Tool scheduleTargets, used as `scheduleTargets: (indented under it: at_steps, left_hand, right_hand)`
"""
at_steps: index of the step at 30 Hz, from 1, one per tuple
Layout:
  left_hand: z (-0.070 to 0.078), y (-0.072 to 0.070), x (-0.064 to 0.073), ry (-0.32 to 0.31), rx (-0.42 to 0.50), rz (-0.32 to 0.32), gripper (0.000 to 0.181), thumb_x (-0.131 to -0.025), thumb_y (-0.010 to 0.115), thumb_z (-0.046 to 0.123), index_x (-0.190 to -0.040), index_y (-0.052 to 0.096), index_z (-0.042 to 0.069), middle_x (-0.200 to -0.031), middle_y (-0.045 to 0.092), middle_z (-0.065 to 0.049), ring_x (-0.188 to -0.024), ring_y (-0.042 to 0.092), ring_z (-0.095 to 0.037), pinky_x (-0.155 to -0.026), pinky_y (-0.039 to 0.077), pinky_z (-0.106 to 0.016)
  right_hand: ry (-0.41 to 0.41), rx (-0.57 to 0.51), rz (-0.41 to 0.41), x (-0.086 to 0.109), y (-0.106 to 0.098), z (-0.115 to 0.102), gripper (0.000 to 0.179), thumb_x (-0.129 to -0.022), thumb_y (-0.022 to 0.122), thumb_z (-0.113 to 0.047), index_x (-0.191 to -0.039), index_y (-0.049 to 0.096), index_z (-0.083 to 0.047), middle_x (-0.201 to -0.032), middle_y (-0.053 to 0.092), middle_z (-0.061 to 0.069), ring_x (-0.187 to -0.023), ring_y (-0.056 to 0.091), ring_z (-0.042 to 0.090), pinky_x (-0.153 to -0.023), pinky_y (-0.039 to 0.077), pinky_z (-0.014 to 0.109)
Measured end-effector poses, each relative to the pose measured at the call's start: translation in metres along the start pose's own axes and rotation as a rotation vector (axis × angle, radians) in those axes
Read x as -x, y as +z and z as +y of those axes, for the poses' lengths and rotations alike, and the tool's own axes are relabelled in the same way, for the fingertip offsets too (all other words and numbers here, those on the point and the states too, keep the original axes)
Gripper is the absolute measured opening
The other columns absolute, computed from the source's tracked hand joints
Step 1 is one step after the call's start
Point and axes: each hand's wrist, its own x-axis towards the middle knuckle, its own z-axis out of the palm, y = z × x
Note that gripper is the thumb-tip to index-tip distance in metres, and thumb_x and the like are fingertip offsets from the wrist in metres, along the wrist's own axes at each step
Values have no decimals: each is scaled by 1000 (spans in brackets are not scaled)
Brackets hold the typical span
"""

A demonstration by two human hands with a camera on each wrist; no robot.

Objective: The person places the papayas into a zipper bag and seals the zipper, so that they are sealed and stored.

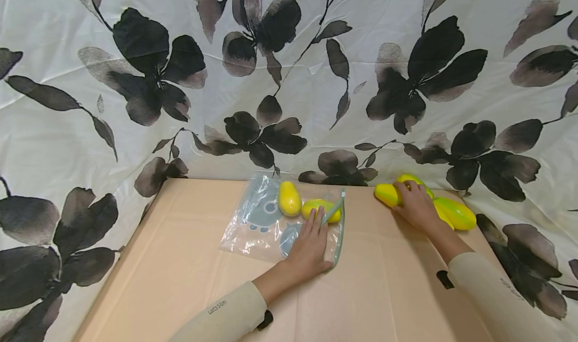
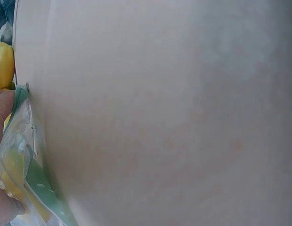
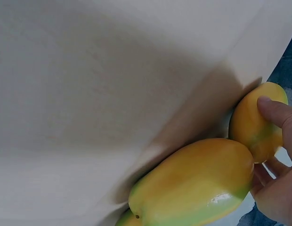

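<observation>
My left hand (image 1: 309, 249) lies over the green-edged end of a clear zip bag (image 1: 244, 239), fingers extended across it and thumb spread along the edge. Inside are two yellow toy mangoes, one upright (image 1: 289, 199) and one sideways (image 1: 311, 206) by my fingertips. In the left wrist view, the bag's green zip strip (image 2: 42, 186) stands between finger and thumb. At the far right, my right hand (image 1: 415, 204) grips a yellow mango (image 3: 252, 117), thumb on its side. Beside it lie more mangoes, a large one (image 3: 193, 176) closest in the right wrist view.
A tan board (image 1: 180, 282) lies under everything, its back edge just beyond the bag. White cloth with dark flowers (image 1: 316, 81) covers the area behind and at both sides. A greenish-yellow mango (image 1: 458, 213) sits by the board's right edge.
</observation>
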Motion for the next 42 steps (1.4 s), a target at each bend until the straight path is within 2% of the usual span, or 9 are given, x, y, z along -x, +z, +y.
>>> scheduleTargets:
  at_steps: [11, 22, 30, 36, 42]
  left_hand:
    - [0, 0, -2, 3, -16, -6, 122, -72, 89, 54, -159, 26, -5, -172, 3, -25, -160, 8, -42, -126, 26, -51]
    - [1, 2, -2, -7, -1, -17, 122, -73, 89, 53, -160, 26, -4, -172, 0, -24, -160, 5, -41, -127, 23, -51]
    - [1, -1, -3, -6, 2, -23, 119, -74, 89, 52, -159, 28, -5, -172, 0, -25, -160, 6, -41, -128, 22, -50]
    - [1, -1, -3, -6, 0, -22, 120, -74, 89, 51, -159, 27, -6, -172, 0, -25, -160, 7, -41, -127, 23, -50]
    - [2, -2, -3, -11, 6, -26, 121, -73, 90, 51, -159, 25, -6, -172, 1, -25, -160, 6, -41, -127, 24, -51]
  right_hand:
    - [-33, -71, -43, 1, 2, 0, 71, -88, 80, -12, -145, 40, 3, -143, 48, 33, -131, 43, 54, -113, 34, 69]
    - [-103, -171, -28, 12, 2, -4, 74, -87, 79, -7, -148, 39, 5, -144, 47, 33, -133, 43, 53, -113, 33, 69]
    - [-139, -269, -19, 20, -2, -17, 75, -83, 83, -3, -145, 42, 6, -143, 50, 29, -134, 44, 49, -114, 33, 68]
    - [-120, -323, -47, 29, -5, -32, 80, -81, 85, -3, -147, 42, 4, -145, 52, 26, -134, 48, 45, -113, 37, 65]
    - [-117, -339, -61, 40, -2, -47, 81, -81, 87, -7, -148, 43, 2, -146, 52, 24, -137, 46, 44, -114, 34, 66]
